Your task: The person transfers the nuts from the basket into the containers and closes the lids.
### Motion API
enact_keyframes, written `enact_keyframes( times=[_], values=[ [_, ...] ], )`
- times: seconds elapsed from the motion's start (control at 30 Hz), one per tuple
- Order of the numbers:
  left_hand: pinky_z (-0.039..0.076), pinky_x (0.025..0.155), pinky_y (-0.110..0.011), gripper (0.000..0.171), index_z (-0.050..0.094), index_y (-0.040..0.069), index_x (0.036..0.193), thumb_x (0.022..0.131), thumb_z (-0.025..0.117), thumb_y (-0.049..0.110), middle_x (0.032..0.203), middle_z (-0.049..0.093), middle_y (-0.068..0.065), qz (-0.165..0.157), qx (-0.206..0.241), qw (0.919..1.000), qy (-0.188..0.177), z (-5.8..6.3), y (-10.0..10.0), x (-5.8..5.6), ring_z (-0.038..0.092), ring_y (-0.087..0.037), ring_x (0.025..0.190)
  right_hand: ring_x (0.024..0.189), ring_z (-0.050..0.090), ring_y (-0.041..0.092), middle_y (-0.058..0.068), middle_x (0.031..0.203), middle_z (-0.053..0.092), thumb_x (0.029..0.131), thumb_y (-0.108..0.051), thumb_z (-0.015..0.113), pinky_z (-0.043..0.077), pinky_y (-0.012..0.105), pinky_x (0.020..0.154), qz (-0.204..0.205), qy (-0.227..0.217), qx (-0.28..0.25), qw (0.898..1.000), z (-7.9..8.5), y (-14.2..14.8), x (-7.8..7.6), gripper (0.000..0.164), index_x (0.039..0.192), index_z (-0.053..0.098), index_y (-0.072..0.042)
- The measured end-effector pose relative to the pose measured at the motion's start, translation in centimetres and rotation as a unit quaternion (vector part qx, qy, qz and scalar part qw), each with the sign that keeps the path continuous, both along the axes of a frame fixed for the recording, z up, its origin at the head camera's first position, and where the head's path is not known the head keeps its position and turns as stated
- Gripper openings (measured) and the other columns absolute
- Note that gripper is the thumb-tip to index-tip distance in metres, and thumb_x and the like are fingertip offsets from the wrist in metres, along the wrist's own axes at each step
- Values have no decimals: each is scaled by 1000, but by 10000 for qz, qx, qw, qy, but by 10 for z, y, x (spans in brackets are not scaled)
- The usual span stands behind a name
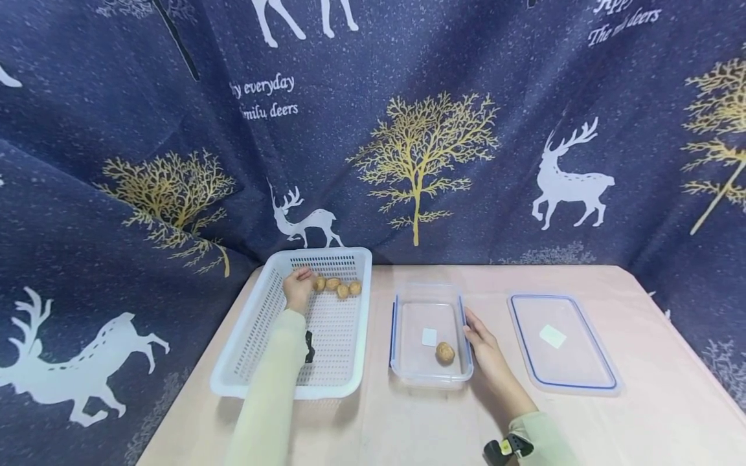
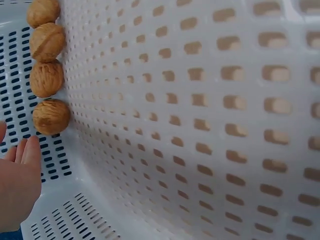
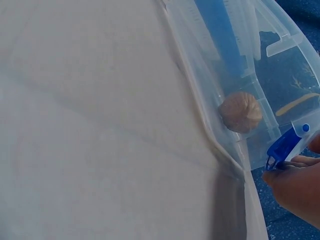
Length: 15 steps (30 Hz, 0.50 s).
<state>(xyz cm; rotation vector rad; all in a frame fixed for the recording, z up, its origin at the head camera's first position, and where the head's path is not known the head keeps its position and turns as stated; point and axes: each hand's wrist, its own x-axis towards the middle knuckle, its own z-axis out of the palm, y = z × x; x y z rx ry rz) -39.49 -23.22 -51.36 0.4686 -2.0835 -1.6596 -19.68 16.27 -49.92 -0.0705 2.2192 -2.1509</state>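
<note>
My left hand (image 1: 298, 289) is inside the white perforated basket (image 1: 360, 336), at its far end beside several walnuts (image 1: 333, 283). In the left wrist view, its fingertips (image 2: 31, 150) are close to the nearest walnut (image 2: 51, 116), and no walnut shows between thumb and fingers. My right hand (image 1: 486, 349) grips the right side of a clear plastic container (image 1: 408, 362). A single walnut (image 1: 445, 353) lies in that container, toward its near right corner. In the right wrist view, the thumb and fingers hold the container's edge by a blue latch (image 3: 284, 146).
To the right of the container, a clear lid (image 1: 562, 362) with a blue seal lies flat on the pale pink tablecloth (image 1: 419, 427). A white label (image 1: 429, 336) shows in the container. Dark blue cloth (image 1: 466, 58) printed with deer and trees hangs behind the table.
</note>
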Motion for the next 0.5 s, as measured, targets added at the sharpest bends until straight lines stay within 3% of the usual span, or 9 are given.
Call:
enact_keyframes(
  times=[0.07, 0.13, 0.17, 0.2, 0.3, 0.33, 0.4, 0.47, 0.5],
  values=[
    [53, 64, -14, 22, 76, 13, 88, 69, 77, 1, 80, 73, 0, -51, 63, 9988, 483, -36, -17, -27, 67, -6, 74, 146, 2, 35, 18, 159, 9, 105, -12, 28, 4, 49, 118, -13, 15, 4, 10000, 1, 0, 0, 51, 152, 14, 0],
    [54, 69, -16, 25, 76, 13, 91, 69, 76, -1, 84, 74, -1, -6, 82, 9994, 326, -50, -24, -40, 68, -7, 78, 146, 2, 35, 18, 159, 9, 105, -12, 29, 4, 49, 118, -10, 5, -2, 10000, 0, -1, -1, 51, 152, 14, 0],
    [55, 75, -19, 28, 75, 11, 96, 71, 74, -1, 90, 74, -4, -16, 98, 9999, 102, -47, -23, -38, 69, -11, 85, 146, 2, 35, 19, 159, 9, 105, -12, 29, 4, 49, 118, -14, 8, 0, 10000, 0, -1, -1, 51, 152, 14, 0],
    [55, 74, -19, 29, 75, 10, 96, 70, 75, -1, 90, 74, -4, -71, 168, 9996, 222, -48, -24, -36, 69, -11, 84, 146, 2, 35, 19, 159, 9, 105, -12, 29, 4, 49, 118, -16, 9, 10, 10000, 0, -1, -1, 51, 152, 15, 0],
    [54, 82, -23, 31, 72, 7, 105, 76, 68, -3, 100, 72, -8, -43, -25, 9989, -465, -19, -11, -12, 67, -15, 93, 146, 2, 36, 19, 159, 9, 105, -12, 29, 4, 49, 118, -17, -6, 48, 10000, -1, -1, -2, 51, 152, 15, 0],
    [54, 80, -21, 30, 73, 8, 103, 75, 70, -1, 98, 73, -7, -92, -49, 9989, -450, -11, -6, -3, 68, -14, 90, 146, 3, 36, 19, 159, 10, 105, -11, 29, 4, 49, 118, -23, -2, 55, 10000, -1, -1, -2, 51, 152, 15, 0],
    [53, 70, -16, 26, 74, 9, 96, 72, 71, 2, 89, 73, -4, -198, -98, 9994, -263, -10, -4, 2, 67, -10, 80, 146, 2, 36, 20, 159, 9, 104, -11, 29, 4, 50, 118, -32, 9, 60, 10000, -1, -1, -2, 51, 152, 15, 1],
    [54, 85, -26, 32, 69, 1, 111, 79, 69, 2, 107, 70, -15, -293, -195, 9955, -878, 9, 6, 14, 67, -22, 96, 146, 2, 37, 20, 159, 9, 104, -11, 30, 3, 50, 118, -42, 18, 85, 10000, 0, -1, -1, 51, 151, 15, 1],
    [54, 84, -27, 32, 69, 1, 111, 78, 70, 3, 106, 70, -15, -310, -245, 9947, -949, 5, 6, 11, 67, -22, 95, 146, 2, 37, 20, 159, 9, 104, -11, 30, 3, 50, 118, -44, 20, 90, 9999, 0, 0, -1, 51, 151, 15, 1]
  ],
)
